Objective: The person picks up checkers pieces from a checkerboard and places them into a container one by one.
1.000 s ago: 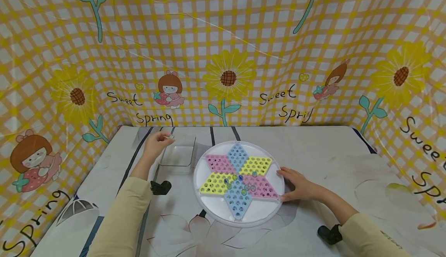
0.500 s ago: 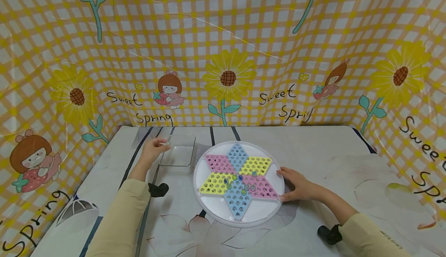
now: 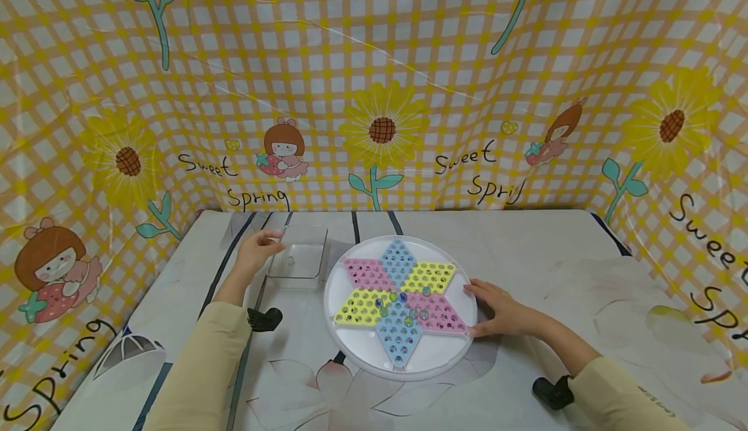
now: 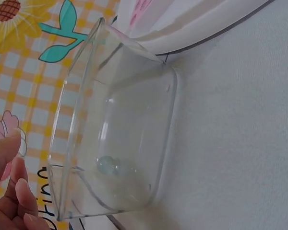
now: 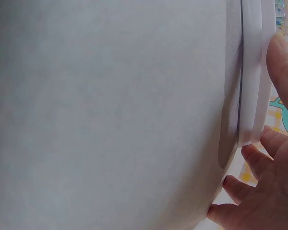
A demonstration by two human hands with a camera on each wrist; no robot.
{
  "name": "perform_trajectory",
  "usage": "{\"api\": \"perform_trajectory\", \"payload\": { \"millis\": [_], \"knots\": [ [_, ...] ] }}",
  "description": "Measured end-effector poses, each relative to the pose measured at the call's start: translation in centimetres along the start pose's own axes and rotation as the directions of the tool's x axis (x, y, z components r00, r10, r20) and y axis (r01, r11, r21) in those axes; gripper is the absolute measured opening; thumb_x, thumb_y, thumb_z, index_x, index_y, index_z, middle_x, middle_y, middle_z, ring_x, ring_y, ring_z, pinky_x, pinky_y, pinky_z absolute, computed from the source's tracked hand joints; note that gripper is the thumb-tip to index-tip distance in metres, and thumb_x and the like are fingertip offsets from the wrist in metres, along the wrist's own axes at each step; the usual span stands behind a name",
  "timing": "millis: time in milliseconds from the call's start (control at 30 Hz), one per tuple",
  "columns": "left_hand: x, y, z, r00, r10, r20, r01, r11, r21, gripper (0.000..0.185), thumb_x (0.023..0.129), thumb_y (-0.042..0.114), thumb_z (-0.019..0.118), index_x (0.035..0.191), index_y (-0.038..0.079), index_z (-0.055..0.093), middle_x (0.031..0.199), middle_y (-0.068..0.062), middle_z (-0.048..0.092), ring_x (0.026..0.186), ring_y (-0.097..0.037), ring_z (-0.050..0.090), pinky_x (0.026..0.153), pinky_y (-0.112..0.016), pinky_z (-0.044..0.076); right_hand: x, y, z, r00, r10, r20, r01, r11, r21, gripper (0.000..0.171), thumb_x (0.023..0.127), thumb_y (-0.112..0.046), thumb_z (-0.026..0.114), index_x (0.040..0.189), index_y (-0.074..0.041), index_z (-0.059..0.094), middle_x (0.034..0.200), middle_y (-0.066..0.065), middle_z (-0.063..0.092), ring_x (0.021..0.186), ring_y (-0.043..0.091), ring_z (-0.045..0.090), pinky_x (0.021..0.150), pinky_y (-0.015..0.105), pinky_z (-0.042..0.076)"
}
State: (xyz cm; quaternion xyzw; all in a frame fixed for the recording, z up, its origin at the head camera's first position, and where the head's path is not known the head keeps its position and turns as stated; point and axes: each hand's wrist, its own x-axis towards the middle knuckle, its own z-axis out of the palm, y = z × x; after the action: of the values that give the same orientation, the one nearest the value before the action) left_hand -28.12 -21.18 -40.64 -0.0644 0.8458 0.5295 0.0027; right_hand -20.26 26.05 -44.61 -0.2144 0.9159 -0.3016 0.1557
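A clear marble [image 3: 291, 260] lies on the floor of a see-through square box [image 3: 297, 280]; the left wrist view shows the same marble [image 4: 106, 165] low in it. Above the box's left rim is my left hand [image 3: 255, 253], its fingers loosely bent with nothing visible between them. To the right, a round white Chinese checkers board [image 3: 362, 350] has a star of pink, yellow and blue points, with several marbles near its middle. My right hand [image 3: 497, 309] rests against the board's right edge, thumb and fingers spread along the rim [image 5: 253, 72].
Behind the table [image 3: 526, 243] hangs a yellow checked cloth [image 3: 327, 61] with printed sunflowers, which also rises at both sides. Black wrist devices sit by the left sleeve [image 3: 199, 366] and the right sleeve [image 3: 625, 398].
My left hand has come down and slightly left to the box rim and let go of the marble, which now lies inside the box. My right hand stays in place on the board's edge.
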Motion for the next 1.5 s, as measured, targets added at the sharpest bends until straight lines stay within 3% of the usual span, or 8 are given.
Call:
{"api": "perform_trajectory", "payload": {
  "millis": [167, 333, 733, 1000, 1333, 1500],
  "knots": [
    [-0.4, 0.5, 0.2, 0.999, 0.039, 0.028, -0.039, 0.999, 0.006, 0.030, 0.087, 0.014, 0.061, 0.113, 0.001, 0.056, 0.092, -0.004, 0.053, 0.084, -0.017, 0.044, 0.074, -0.031, 0.036, -0.1, -0.1, 0.0, 1.000, 0.008, 0.005, -0.008, 1.000, 0.002, 0.089, 0.072, -0.035, 0.075, 0.136, 0.008, 0.030, 0.141, 0.035, 0.016, 0.127, 0.055, 0.012, 0.093, 0.071, 0.018],
    [-0.9, 1.1, 0.7, 0.988, 0.131, 0.081, -0.136, 0.989, 0.060, 0.032, 0.087, 0.015, 0.062, 0.116, 0.002, 0.057, 0.094, -0.007, 0.056, 0.082, -0.016, 0.048, 0.073, -0.031, 0.040, 0.0, -0.1, -0.1, 1.000, 0.011, 0.009, -0.011, 1.000, 0.005, 0.089, 0.072, -0.035, 0.075, 0.136, 0.008, 0.030, 0.141, 0.035, 0.016, 0.127, 0.055, 0.012, 0.093, 0.071, 0.017],
    [-3.5, 3.5, 4.0, 0.939, 0.262, 0.221, -0.292, 0.950, 0.115, 0.030, 0.083, 0.014, 0.067, 0.110, 0.004, 0.061, 0.094, -0.011, 0.061, 0.075, -0.017, 0.052, 0.061, -0.025, 0.041, 0.1, 0.0, -0.1, 1.000, -0.006, -0.001, 0.006, 1.000, -0.008, 0.089, 0.072, -0.035, 0.075, 0.135, 0.008, 0.030, 0.141, 0.036, 0.018, 0.126, 0.056, 0.013, 0.093, 0.071, 0.016],
    [-4.4, 3.9, 6.3, 0.909, 0.287, 0.303, -0.332, 0.937, 0.108, 0.030, 0.081, 0.013, 0.068, 0.109, 0.004, 0.062, 0.095, -0.008, 0.061, 0.080, -0.017, 0.051, 0.063, -0.023, 0.043, 0.1, 0.1, -0.1, 1.000, 0.003, 0.004, -0.002, 1.000, -0.006, 0.090, 0.072, -0.036, 0.075, 0.136, 0.009, 0.030, 0.141, 0.036, 0.017, 0.126, 0.056, 0.012, 0.094, 0.071, 0.016],
    [-5.3, 3.9, 8.9, 0.827, 0.351, 0.439, -0.444, 0.887, 0.129, 0.030, 0.080, 0.011, 0.069, 0.108, 0.004, 0.063, 0.092, -0.008, 0.062, 0.074, -0.013, 0.051, 0.061, -0.023, 0.043, 0.1, 0.0, -0.1, 1.000, -0.001, -0.003, 0.001, 1.000, -0.017, 0.089, 0.072, -0.036, 0.075, 0.135, 0.008, 0.030, 0.140, 0.036, 0.018, 0.126, 0.056, 0.013, 0.093, 0.071, 0.016],
    [-5.6, 3.8, 10.3, 0.810, 0.295, 0.508, -0.442, 0.875, 0.196, 0.028, 0.081, 0.015, 0.069, 0.108, 0.008, 0.064, 0.088, 0.000, 0.060, 0.072, -0.013, 0.050, 0.062, -0.023, 0.043, 0.1, 0.1, -0.1, 1.000, 0.004, 0.002, -0.003, 1.000, -0.015, 0.089, 0.073, -0.036, 0.075, 0.136, 0.008, 0.030, 0.141, 0.035, 0.018, 0.126, 0.055, 0.013, 0.094, 0.072, 0.015]
  ]
}}
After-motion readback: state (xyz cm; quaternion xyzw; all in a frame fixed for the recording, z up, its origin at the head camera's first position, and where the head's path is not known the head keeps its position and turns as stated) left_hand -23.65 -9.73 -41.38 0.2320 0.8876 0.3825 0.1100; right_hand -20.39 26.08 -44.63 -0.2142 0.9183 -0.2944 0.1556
